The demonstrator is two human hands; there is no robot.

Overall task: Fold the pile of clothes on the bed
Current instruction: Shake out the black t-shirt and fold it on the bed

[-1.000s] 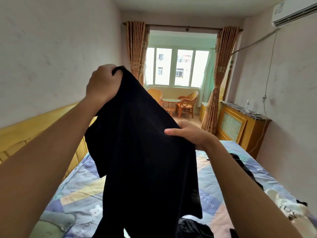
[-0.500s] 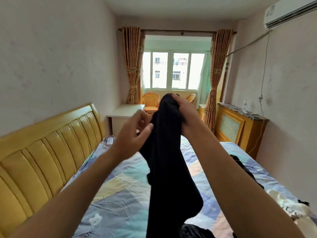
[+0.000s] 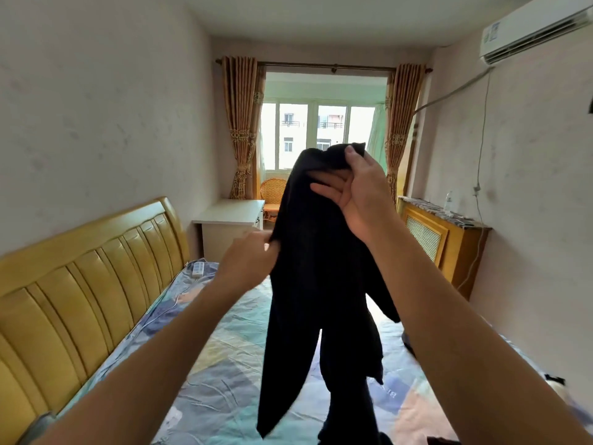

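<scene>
A black garment (image 3: 317,284) hangs in the air in front of me, over the bed (image 3: 224,364) with its pale patchwork sheet. My right hand (image 3: 359,194) grips its bunched top edge, held high. My left hand (image 3: 250,258) is lower and to the left, pinching the garment's left edge. The cloth drops in long folds below both hands, and its lower end passes out of the frame. A bit of dark clothing (image 3: 409,342) lies on the bed at the right, mostly hidden by my right arm.
A yellow padded headboard (image 3: 80,300) runs along the left. A white remote (image 3: 197,270) lies on the bed near a white bedside table (image 3: 231,220). A wooden radiator cover (image 3: 442,239) stands at the right wall. Wicker chairs and curtains are by the window.
The garment was spread wide between both hands, then gathered into one bunch. My right hand has risen with the top edge; my left hand has dropped to the left edge.
</scene>
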